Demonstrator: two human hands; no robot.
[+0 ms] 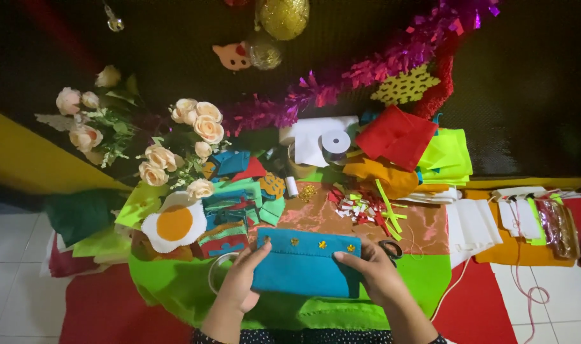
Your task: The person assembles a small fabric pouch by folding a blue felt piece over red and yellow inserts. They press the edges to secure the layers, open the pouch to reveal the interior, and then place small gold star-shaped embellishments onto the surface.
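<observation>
— What do we have in our hands here?

— We hold a blue felt pouch flat on the green felt sheet that covers the near part of the table. Our left hand grips its left edge, thumb on top and fingers curled under; our right hand grips the right edge the same way. Both grips are closed on the felt.

— Anything on the pouch itself?

— We see a row of small gold star sequins along its far edge, on the flap.

— And close by?

— Just beyond our right hand lie black-handled scissors, partly hidden by the fingers. To the left of our left hand a clear ring of tape rests on the green sheet, and farther left sits a felt fried egg, white with an orange middle.

— What lies farther off?

— We see red, white and green felt scraps on a shiny orange cloth, a stack of red, orange and lime felt to the far right, and a roll of white tape beside it. Peach artificial roses stand at the far left, with purple tinsel running behind everything. White felt pieces lie at the right edge, well apart from our hands
</observation>
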